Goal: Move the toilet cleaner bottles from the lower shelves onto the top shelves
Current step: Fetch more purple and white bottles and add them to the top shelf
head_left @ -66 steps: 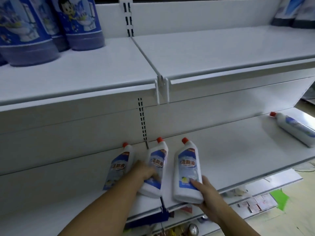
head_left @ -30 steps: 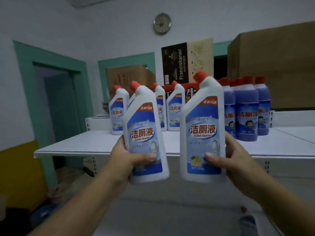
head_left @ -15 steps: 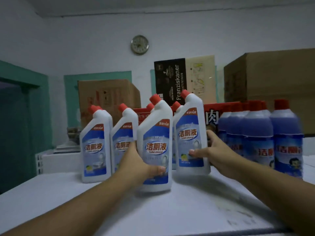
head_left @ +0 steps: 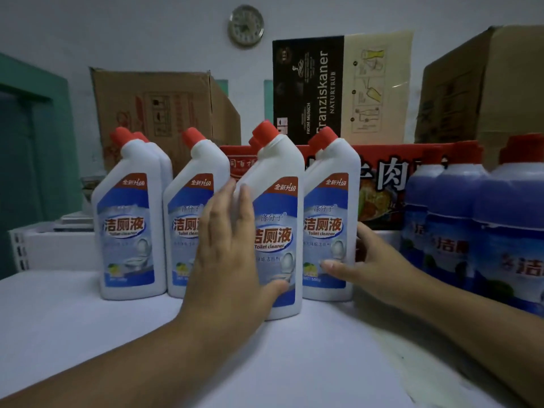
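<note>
Several white toilet cleaner bottles with red caps stand upright on the white top shelf (head_left: 294,363). The third bottle from the left (head_left: 275,228) stands a little forward of the row. My left hand (head_left: 226,254) is flat against its left side, fingers straight, thumb touching the lower label. The rightmost white bottle (head_left: 326,213) stands in line with the others; my right hand (head_left: 374,260) wraps around its lower right side, thumb on the label and fingers behind. Two more white bottles (head_left: 129,231) (head_left: 184,219) stand to the left.
Several purple cleaner bottles (head_left: 450,231) crowd the shelf at the right. Behind the row are a red printed box (head_left: 391,172), brown cardboard boxes (head_left: 159,107) (head_left: 485,89) and a black-and-cream Franziskaner box (head_left: 323,89). Bare shelf surface lies in front of the bottles.
Both hands lifted a bottle each from the lower shelf and set them on the top shelf. My left hand's fingers have straightened off its bottle; the right still holds its bottle.
</note>
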`<state>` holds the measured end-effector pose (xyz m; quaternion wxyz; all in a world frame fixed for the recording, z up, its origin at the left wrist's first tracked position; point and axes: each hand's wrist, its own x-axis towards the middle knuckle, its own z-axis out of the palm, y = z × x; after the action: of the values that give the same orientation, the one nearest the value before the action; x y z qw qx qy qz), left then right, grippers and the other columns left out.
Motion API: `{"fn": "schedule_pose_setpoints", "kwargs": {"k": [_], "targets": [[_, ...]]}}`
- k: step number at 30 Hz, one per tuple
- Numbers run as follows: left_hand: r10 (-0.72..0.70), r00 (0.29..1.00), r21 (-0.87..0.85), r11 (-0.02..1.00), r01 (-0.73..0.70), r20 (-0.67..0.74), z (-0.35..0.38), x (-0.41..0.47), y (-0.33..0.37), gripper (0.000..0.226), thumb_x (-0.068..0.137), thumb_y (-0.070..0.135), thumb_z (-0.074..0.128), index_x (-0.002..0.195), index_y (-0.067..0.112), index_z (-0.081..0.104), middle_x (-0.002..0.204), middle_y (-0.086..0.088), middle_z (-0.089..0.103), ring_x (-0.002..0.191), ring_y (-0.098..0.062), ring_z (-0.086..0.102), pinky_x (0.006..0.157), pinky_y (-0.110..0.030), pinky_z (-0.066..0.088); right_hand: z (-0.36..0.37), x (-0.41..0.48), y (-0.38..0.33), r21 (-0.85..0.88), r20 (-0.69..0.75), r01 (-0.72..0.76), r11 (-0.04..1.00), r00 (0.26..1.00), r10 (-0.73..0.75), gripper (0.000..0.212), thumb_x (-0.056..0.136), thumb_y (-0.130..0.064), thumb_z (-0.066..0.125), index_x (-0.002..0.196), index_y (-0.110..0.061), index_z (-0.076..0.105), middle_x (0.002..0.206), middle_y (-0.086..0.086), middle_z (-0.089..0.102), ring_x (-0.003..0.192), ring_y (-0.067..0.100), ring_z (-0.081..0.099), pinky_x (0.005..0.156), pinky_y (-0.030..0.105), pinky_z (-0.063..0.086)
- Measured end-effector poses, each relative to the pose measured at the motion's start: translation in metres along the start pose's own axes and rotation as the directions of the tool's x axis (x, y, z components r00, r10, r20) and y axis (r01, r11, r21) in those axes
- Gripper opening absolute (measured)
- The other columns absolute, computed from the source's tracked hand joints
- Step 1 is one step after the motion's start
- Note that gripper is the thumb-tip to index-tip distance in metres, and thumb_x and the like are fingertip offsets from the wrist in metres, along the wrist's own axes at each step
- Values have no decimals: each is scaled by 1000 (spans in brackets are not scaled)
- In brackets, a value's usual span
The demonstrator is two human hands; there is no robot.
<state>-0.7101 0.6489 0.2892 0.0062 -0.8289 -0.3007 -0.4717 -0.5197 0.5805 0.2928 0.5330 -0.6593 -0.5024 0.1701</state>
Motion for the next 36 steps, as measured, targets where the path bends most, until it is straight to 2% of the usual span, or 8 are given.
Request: {"fn": "schedule_pose_setpoints", "kwargs": {"k": [2,4,7,10,18,28,33,36], "targets": [[231,973,205,953,-221,-25,2,-4,-2,121,53,47,84,147,23,11,153,7,3,143,-21,1,107,-51,20,0,-2,-2,-86,-32,9,996,999,-12,71,74,-22,75,132,-35,37,108,-15,55,101,8,57,75,25,55],[290,956,320,904,-285,31,7,-6,-6,120,48,49,86,144,14,22,152,-2,16,142,-24,9,102,-50,23,-1,-3,-5,-156,-59,25,987,998,-34,76,73,-25,75,135,-37,32,106,-14,54,98,10,57,75,29,55],[220,964,404,876,-263,150,8,-4,-1,119,61,50,80,148,15,7,157,-4,7,144,-28,-1,108,-45,10,-3,-3,-7,-208,-69,32,978,996,-48,81,72,-29,75,138,-40,30,92,-17,54,83,6,57,64,23,53],[166,962,441,862,-248,216,8,3,-3,107,86,53,53,131,23,-40,149,0,-40,136,-24,-38,106,-39,-17,-3,-3,-6,-246,-69,44,968,996,-63,83,73,-31,75,141,-41,28,101,-14,59,81,4,56,67,23,53],[97,953,475,849,-230,288,18,15,-9,89,92,49,45,147,22,-21,152,-3,-35,138,-28,-34,105,-37,-15,-4,-9,-2,-335,-22,41,941,998,-51,80,82,-37,67,145,-43,18,108,-12,59,83,2,58,70,20,52],[166,947,325,911,-254,275,13,12,-18,90,91,42,52,148,25,-15,153,0,-33,139,-25,-34,106,-36,-16,-5,-25,-4,-569,-57,-96,817,995,78,86,88,-46,56,151,-29,0,132,0,57,108,15,57,92,31,50],[217,943,22,973,-230,251,-2,8,-11,84,88,40,57,150,31,1,159,3,-12,144,-18,-21,116,-42,-5,-20,-58,-25,-618,-220,-128,776,975,-15,52,91,-43,54,137,-20,46,125,1,62,105,15,59,93,34,51],[233,955,-195,961,-197,185,-33,-3,10,72,85,32,64,145,29,26,155,-2,25,143,-24,20,114,-51,23,-32,-117,-29,-525,-311,-45,850,940,-142,30,90,-32,58,116,-18,63,104,-6,68,91,6,60,82,19,50]]}}
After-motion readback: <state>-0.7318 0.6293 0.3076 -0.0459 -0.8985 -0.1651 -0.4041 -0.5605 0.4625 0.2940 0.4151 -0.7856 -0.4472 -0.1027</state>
